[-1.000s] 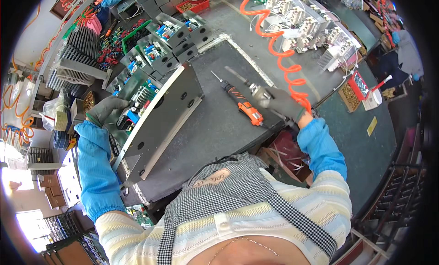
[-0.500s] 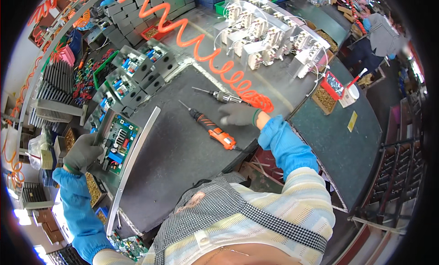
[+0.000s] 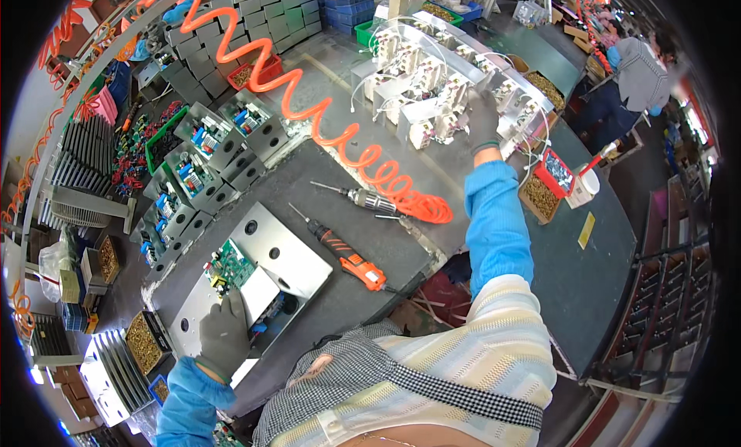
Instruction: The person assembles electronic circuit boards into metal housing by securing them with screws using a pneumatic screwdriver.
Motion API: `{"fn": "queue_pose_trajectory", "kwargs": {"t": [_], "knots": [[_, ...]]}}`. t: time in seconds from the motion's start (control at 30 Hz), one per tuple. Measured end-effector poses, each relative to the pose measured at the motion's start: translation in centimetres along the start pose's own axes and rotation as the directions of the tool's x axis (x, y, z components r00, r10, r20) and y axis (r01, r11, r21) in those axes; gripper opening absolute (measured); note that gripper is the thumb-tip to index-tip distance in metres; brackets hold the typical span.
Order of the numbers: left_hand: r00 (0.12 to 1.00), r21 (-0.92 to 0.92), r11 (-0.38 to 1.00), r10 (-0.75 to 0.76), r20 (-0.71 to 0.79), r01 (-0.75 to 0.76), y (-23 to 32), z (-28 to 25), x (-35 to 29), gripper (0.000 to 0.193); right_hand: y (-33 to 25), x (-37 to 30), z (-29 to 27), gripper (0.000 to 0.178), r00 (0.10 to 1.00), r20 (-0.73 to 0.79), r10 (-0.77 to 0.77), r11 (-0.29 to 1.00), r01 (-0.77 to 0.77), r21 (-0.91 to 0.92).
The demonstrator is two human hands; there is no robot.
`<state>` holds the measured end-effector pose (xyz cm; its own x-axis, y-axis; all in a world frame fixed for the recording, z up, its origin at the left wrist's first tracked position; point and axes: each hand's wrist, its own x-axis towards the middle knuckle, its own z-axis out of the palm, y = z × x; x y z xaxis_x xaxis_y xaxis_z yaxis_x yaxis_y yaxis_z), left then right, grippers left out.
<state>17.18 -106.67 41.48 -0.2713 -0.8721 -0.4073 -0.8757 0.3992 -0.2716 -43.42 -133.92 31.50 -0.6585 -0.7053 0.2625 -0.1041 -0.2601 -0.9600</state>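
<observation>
Grey glove fabric covers both my hands, and bright blue sleeves cover my forearms. From the head camera, my left hand [image 3: 225,333] rests over the silver metal panel [image 3: 305,266], which lies at a slant on the dark bench top [image 3: 397,250] before me. Its fingers are bent and held close together, at the near edge of the green circuit board [image 3: 234,266] and just beside a white plate [image 3: 258,294]; I cannot tell whether they pinch either one. The board sits on the panel, near the middle, with round holes in the metal around it.

My right arm is stretched far forward. The right hand [image 3: 484,121] is among the white wired assemblies [image 3: 421,131] standing in rows; its fingertips are partly hidden, so I cannot tell whether it grips anything.

Between my arms lies an orange-and-black power screwdriver [image 3: 346,256], its bit pointing away from me. Beyond it lies a silver driver [image 3: 363,198], with the orange coiled hose [image 3: 432,209] bunched at its rear end. Small metal housings [image 3: 220,158] with boards inside stand in rows to my left. On my right, a red bin [image 3: 557,172] sits near a white tub [image 3: 584,189].
</observation>
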Motion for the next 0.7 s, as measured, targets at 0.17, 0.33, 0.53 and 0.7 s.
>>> {"fn": "queue_pose_trajectory", "kwargs": {"t": [0.17,0.33,0.53,0.7], "knots": [[0.988,-0.003,1.000,0.008,-0.154,-0.008,1.0,6.6,-2.4,0.079,2.5,2.7,3.9,0.087,0.986,-0.080,-0.145,0.989,0.147,0.024],[0.929,-0.221,0.970,0.016,-0.371,-0.105,2.6,10.0,-2.4,0.056,5.6,6.2,3.4,0.093,0.952,-0.182,-0.245,0.957,0.207,-0.205],[0.904,-0.268,0.935,0.106,-0.414,-0.232,3.6,8.5,-1.1,0.051,4.6,7.2,3.1,0.104,0.977,-0.122,-0.173,0.961,0.140,-0.239],[0.888,-0.269,0.931,0.106,-0.447,-0.246,5.3,6.6,1.6,0.054,-2.3,3.6,4.6,0.095,0.983,-0.180,0.035,0.930,-0.098,-0.354]]}}
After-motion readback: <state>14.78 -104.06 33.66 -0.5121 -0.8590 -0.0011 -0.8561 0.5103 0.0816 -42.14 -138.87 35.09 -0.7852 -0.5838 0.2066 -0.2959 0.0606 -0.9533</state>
